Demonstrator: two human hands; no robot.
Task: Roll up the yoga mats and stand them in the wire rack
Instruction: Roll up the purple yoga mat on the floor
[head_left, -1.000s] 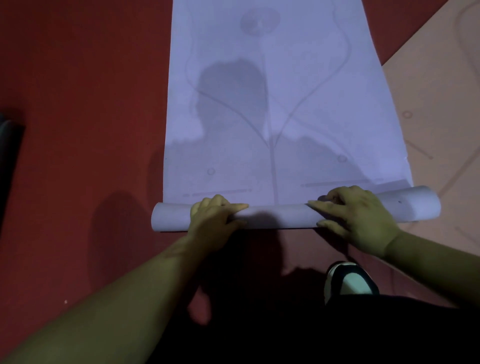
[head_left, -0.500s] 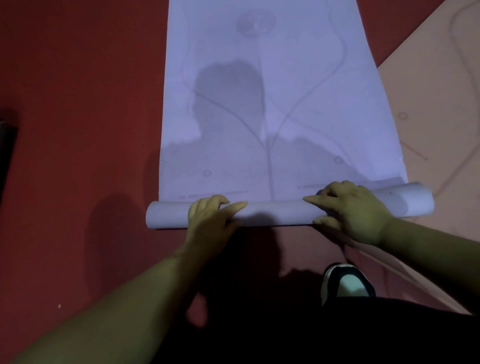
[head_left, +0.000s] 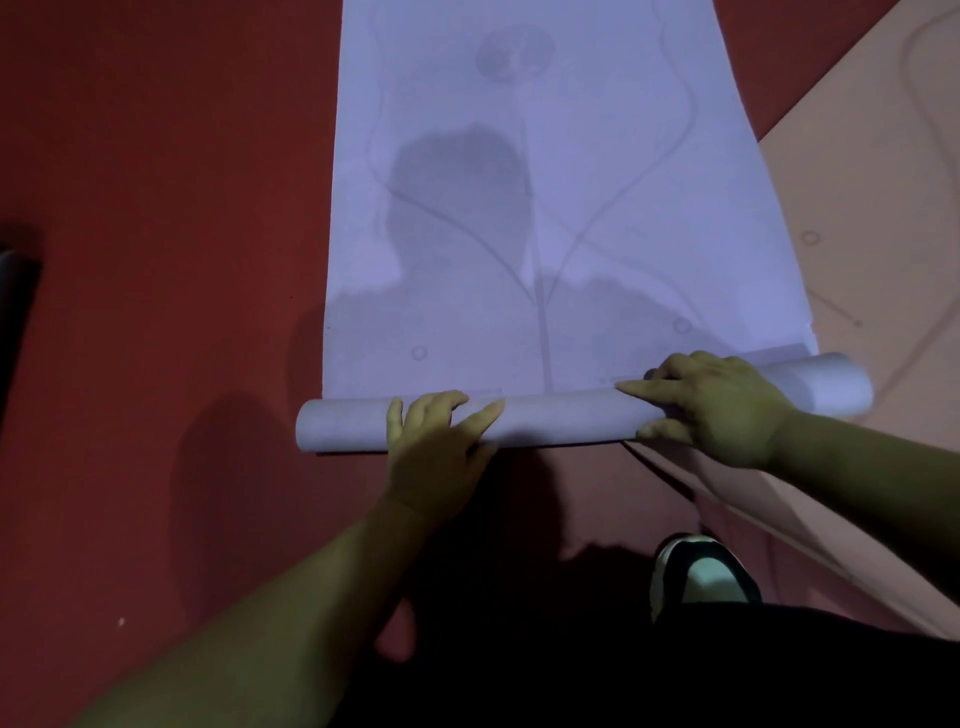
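A lilac mat (head_left: 545, 208) lies flat on the red floor (head_left: 156, 208), running from the centre of the view out to 12 o'clock. Its near end is wound into a roll (head_left: 561, 415), a smooth, even tube. The roll lies across the view from 9 to 3 o'clock, its 3 o'clock end set a little farther from the person than the other. The mat's face is matte and printed with faint grey lines. A straight stem runs up the middle with two curves branching from it, a round emblem sits toward 12 o'clock, and there are small rings just beyond the roll. The person's shadow falls across it.

The left hand (head_left: 436, 436) rests on the roll toward its 9 o'clock end. Its fingers are close together and bent over the top of the tube, and the thumb is stretched along it toward 3 o'clock. The right hand (head_left: 722, 410) holds the roll nearer the 3 o'clock end. The forefinger lies straight along the top, pointing to 9 o'clock, and the other fingers are bent over the far side. The thumb is on the near side, so the tube sits between thumb and fingers.

A pink mat (head_left: 872, 208) with similar line print lies flat at 3 o'clock, and the roll's end lies over it. A shoe (head_left: 701, 577) with a pale toe and dark trim is at 5 o'clock, beside the pink mat's edge. A dark shape (head_left: 15, 291) sits at the 9 o'clock edge; I cannot tell what it is.
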